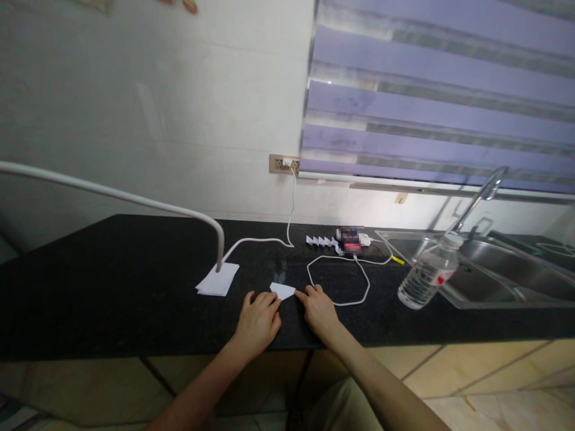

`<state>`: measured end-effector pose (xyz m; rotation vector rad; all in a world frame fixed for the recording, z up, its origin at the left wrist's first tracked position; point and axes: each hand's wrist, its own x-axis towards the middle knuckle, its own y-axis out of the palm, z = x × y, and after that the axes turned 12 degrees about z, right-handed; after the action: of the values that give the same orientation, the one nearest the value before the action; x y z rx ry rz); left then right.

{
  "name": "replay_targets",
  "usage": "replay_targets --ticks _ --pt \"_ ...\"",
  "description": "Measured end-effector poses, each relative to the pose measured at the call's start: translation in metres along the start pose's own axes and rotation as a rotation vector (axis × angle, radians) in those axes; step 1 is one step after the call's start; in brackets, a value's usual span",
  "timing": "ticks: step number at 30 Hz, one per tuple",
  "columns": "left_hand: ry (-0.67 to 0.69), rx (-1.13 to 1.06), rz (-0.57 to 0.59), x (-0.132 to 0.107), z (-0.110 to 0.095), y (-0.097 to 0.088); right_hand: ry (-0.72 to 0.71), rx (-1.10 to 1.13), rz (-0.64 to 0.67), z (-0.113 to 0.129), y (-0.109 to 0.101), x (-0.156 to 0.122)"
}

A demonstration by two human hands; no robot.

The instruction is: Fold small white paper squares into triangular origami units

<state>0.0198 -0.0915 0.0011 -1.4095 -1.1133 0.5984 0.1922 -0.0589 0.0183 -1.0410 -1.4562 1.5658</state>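
A small folded white paper lies on the black counter near its front edge. My left hand rests flat on the counter, fingers stretched out, fingertips touching the paper's left side. My right hand lies to the paper's right, its fingers curled and pressing on the paper's right corner. Neither hand lifts the paper off the counter.
A stack of white paper sheets lies left of the hands under a white lamp stem. A white cable loops behind my right hand. A row of folded paper pieces, a plastic water bottle and a steel sink lie to the right.
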Motion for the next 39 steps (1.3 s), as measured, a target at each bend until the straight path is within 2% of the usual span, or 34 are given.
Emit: replay_targets --ticks 3,6,9,14,16,20,27,39 --pt "-0.003 0.005 -0.002 0.000 0.000 0.001 -0.031 0.019 0.071 -0.008 -0.007 0.002" --pt "-0.006 0.009 -0.002 0.000 -0.001 0.001 -0.112 -0.013 0.003 -0.002 -0.008 0.001" --pt "-0.002 0.012 -0.001 0.000 0.000 0.001 -0.199 -0.065 -0.008 0.009 -0.003 0.000" --pt "-0.002 0.005 0.000 -0.001 0.001 0.001 -0.039 -0.046 0.034 0.002 -0.003 0.006" --pt "-0.005 0.008 -0.008 -0.001 0.001 0.000 -0.045 -0.022 0.066 -0.004 -0.009 0.010" --pt "-0.026 0.021 -0.031 -0.003 0.002 0.000 -0.095 0.075 0.029 -0.003 -0.017 0.018" --pt "-0.014 0.000 -0.038 -0.005 0.004 0.002 0.054 0.181 0.094 0.010 -0.014 0.037" --pt "-0.030 0.005 -0.022 -0.005 0.002 0.000 0.099 0.351 0.121 0.012 -0.015 0.048"
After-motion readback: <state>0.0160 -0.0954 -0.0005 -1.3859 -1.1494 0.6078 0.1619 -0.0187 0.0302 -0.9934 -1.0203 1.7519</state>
